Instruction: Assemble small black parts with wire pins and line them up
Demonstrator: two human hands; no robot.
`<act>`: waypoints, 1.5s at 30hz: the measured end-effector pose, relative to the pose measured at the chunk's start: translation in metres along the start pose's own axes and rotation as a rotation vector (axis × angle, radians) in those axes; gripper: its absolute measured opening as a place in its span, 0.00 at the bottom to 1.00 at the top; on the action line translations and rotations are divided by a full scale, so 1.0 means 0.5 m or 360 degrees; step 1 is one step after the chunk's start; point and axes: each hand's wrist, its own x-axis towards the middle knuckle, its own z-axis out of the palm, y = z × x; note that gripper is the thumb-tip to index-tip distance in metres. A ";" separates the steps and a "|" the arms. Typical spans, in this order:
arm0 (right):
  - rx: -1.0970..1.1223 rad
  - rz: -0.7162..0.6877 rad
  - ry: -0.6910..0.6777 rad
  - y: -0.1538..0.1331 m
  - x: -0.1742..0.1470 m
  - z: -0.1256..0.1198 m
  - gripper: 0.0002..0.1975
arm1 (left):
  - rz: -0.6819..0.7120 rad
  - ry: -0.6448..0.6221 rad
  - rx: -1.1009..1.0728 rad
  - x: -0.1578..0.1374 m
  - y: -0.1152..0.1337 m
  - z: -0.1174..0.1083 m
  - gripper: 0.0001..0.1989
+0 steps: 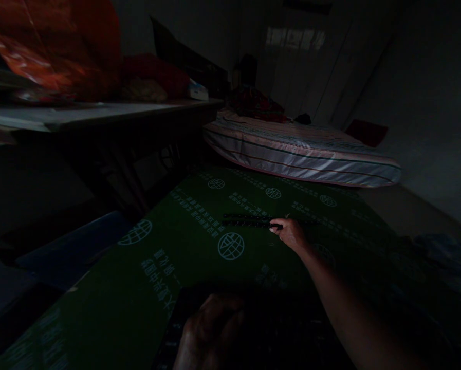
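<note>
My right hand (pixel 288 231) reaches out over the green board, its fingers pinched on a long narrow black strip (pixel 245 224) with small pale marks. A second, similar black strip (pixel 247 216) lies just beyond, almost parallel to the first. Close to my body, my left hand (pixel 210 329) is curled in deep shadow, over a large dark item (pixel 176 334) with faint pale marks. The light is too poor to tell what that item is, or what lies under the left fingers.
The green board (pixel 191 257) carries white globe logos and lettering. Beyond its far edge lies a striped mattress (pixel 299 154). A table (pixel 137 109) at the left bears an orange plastic bag (pixel 72 46). Below it is a blue object (pixel 76 246). Crumpled cloth (pixel 446 252) lies at right.
</note>
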 end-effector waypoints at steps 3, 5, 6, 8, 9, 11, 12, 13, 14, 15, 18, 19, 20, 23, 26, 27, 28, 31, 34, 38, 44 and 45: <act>0.0002 -0.0010 -0.0006 0.001 0.000 0.000 0.13 | 0.0011 0.0011 0.0002 0.000 0.002 0.000 0.07; 0.0003 -0.0017 -0.0010 0.001 0.000 -0.001 0.13 | 0.0023 0.0010 0.0005 0.000 0.002 -0.001 0.07; 0.0004 -0.0021 -0.0011 0.000 -0.001 -0.001 0.13 | 0.0029 0.0007 0.0007 0.001 0.001 -0.001 0.07; 0.0006 -0.0026 -0.0011 0.000 -0.001 -0.002 0.13 | 0.0041 -0.0001 0.0011 0.001 -0.001 -0.001 0.06; 0.0007 -0.0027 -0.0011 0.000 -0.001 -0.002 0.13 | 0.0044 -0.0005 0.0014 0.001 -0.001 -0.001 0.06; 0.0010 -0.0025 -0.0008 0.000 -0.001 -0.002 0.13 | 0.0044 -0.0010 0.0021 0.000 -0.001 -0.001 0.06; 0.0011 -0.0023 -0.0006 0.000 -0.001 -0.002 0.13 | 0.0042 -0.0013 0.0025 -0.001 0.000 -0.002 0.06; 0.0012 -0.0021 -0.0006 0.000 -0.001 -0.002 0.13 | 0.0036 -0.0016 0.0032 -0.002 0.001 -0.002 0.05; 0.0014 -0.0019 -0.0006 0.000 -0.001 -0.002 0.13 | 0.0025 -0.0023 0.0041 -0.003 0.002 -0.002 0.05; 0.0017 -0.0019 -0.0007 0.001 0.000 -0.001 0.13 | 0.0008 -0.0035 0.0052 -0.004 0.004 -0.003 0.05; 0.0023 -0.0017 -0.0009 0.002 0.000 0.000 0.13 | -0.0030 -0.0075 0.0081 -0.005 0.006 -0.004 0.05; 0.0025 -0.0014 -0.0009 0.003 0.000 0.000 0.13 | -0.0030 -0.0083 0.0083 -0.005 0.005 -0.004 0.05; 0.0027 -0.0013 -0.0009 0.004 0.000 0.000 0.13 | -0.0020 -0.0088 0.0078 -0.005 0.005 -0.004 0.05; 0.0042 -0.0013 -0.0011 0.006 0.001 0.002 0.13 | 0.0000 -0.0101 0.0061 -0.006 0.006 -0.006 0.05; 0.0058 -0.0017 -0.0014 0.007 0.002 0.002 0.13 | -0.0001 -0.0088 0.0058 -0.008 0.009 -0.007 0.05; 0.0062 -0.0020 -0.0016 0.007 0.002 0.001 0.13 | 0.0003 -0.0084 0.0054 -0.008 0.010 -0.007 0.05; 0.0066 -0.0025 -0.0018 0.006 0.002 0.001 0.14 | 0.0004 -0.0087 0.0052 -0.008 0.009 -0.007 0.05; 0.0076 -0.0037 -0.0025 0.003 0.001 -0.001 0.14 | -0.0016 -0.0117 0.0060 -0.006 0.004 -0.005 0.06; 0.0081 -0.0035 -0.0025 0.001 0.000 -0.002 0.13 | -0.0030 -0.0117 0.0069 -0.005 0.002 -0.006 0.06; 0.0080 -0.0032 -0.0015 0.002 -0.002 -0.001 0.14 | 0.0001 -0.0104 0.0045 -0.008 0.010 -0.009 0.06; 0.0089 -0.0026 -0.0013 0.004 -0.001 0.000 0.13 | -0.0054 -0.0064 0.0035 -0.007 0.015 -0.004 0.05; 0.0093 -0.0022 -0.0013 0.005 -0.001 0.000 0.13 | -0.0049 -0.0063 0.0034 -0.007 0.013 -0.004 0.05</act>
